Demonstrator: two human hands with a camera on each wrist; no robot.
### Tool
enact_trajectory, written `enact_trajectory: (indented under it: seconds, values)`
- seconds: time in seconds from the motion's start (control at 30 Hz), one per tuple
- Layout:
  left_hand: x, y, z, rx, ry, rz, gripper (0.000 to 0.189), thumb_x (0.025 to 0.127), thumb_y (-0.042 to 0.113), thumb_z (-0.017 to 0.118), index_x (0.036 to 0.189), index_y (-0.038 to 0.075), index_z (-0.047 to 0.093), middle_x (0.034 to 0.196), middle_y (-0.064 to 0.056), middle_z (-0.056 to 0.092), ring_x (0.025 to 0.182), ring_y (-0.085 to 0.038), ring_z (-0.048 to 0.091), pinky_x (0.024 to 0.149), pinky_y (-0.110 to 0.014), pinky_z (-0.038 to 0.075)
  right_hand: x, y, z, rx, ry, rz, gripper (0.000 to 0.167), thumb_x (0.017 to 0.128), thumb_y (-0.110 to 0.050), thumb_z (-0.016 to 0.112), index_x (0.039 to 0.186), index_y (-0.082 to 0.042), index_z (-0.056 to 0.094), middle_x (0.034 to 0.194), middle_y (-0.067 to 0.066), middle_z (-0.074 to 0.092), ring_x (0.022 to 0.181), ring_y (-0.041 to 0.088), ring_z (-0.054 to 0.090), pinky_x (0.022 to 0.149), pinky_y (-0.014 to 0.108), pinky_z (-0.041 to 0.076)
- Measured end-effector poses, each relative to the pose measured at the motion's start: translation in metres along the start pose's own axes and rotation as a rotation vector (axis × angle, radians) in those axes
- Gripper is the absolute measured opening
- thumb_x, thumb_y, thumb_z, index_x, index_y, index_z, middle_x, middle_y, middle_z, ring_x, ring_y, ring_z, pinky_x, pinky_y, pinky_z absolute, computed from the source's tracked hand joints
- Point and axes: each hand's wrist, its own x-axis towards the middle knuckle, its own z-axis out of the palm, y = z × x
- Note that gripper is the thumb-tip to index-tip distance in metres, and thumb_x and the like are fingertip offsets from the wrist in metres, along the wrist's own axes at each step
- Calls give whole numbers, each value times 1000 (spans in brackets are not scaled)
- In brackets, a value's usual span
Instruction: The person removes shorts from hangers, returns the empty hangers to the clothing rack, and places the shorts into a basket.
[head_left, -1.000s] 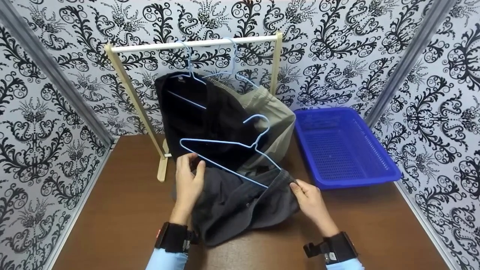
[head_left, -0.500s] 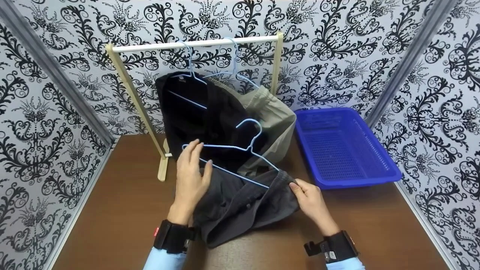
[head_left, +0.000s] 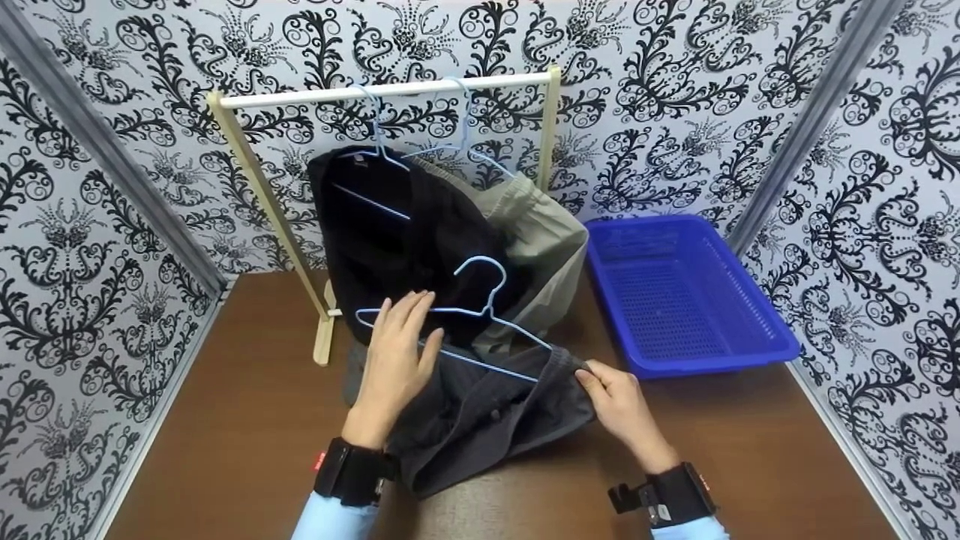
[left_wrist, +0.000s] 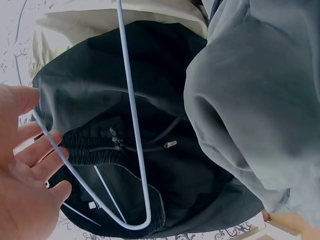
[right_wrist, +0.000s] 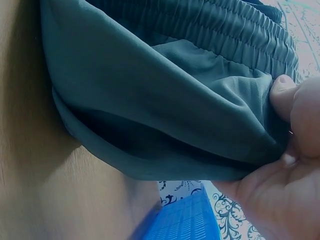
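In the head view, a light blue wire hanger (head_left: 490, 306) stands hook up, its right end inside the waistband of dark grey pants (head_left: 480, 431). My right hand (head_left: 621, 405) pinches that waistband at its right corner; the right wrist view shows the thumb on the gathered elastic (right_wrist: 240, 35). My left hand (head_left: 394, 364) is at the hanger's left half, fingers extended and thumb apart. From the left wrist, the hanger wire (left_wrist: 134, 110) passes in front of the fingers, which look relaxed; whether they touch it I cannot tell. The pants' left part droops below that hand.
Behind the hands stands a wooden rack (head_left: 262, 180) with a white rail (head_left: 300, 95). Black pants (head_left: 360, 240) and beige pants (head_left: 551, 232) hang there on blue hangers. A blue plastic basket (head_left: 667, 367) sits at the right on the brown table (head_left: 247, 420). Patterned walls surround it.
My left hand has risen from beside the hanger's lower bar and straightened its fingers over its left half. The hanger has lowered and shifted slightly left. My right hand keeps its pinch on the waistband.
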Motion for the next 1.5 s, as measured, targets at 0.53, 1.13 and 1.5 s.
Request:
enact_trajectory:
  seconds: [0.53, 1.13, 1.5]
  values:
    - [0, 3, 9, -110, 110, 20, 20, 95, 12, 73, 112, 2, 75, 88, -9, 54, 81, -24, 55, 116, -57, 37, -2, 4, 3, 16, 14, -53, 31, 93, 2, 68, 70, -13, 54, 66, -12, 47, 62, 3, 45, 55, 23, 38]
    - [4, 0, -1, -135, 169, -13, 8, 93, 10, 75, 98, 4, 76, 82, -8, 52, 80, -26, 53, 117, -61, 35, -3, 3, -3, -60, 22, 70, 16, 98, -2, 64, 105, 1, 78, 103, 13, 78, 95, 21, 74, 84, 38, 60]
    - [6, -4, -13, -136, 176, -27, 9, 96, 12, 72, 97, 4, 75, 82, -8, 50, 81, -26, 53, 118, -62, 32, -4, 4, -6, -88, 6, 146, 20, 100, -5, 61, 110, 2, 78, 108, 17, 77, 100, 37, 74, 88, 53, 57]
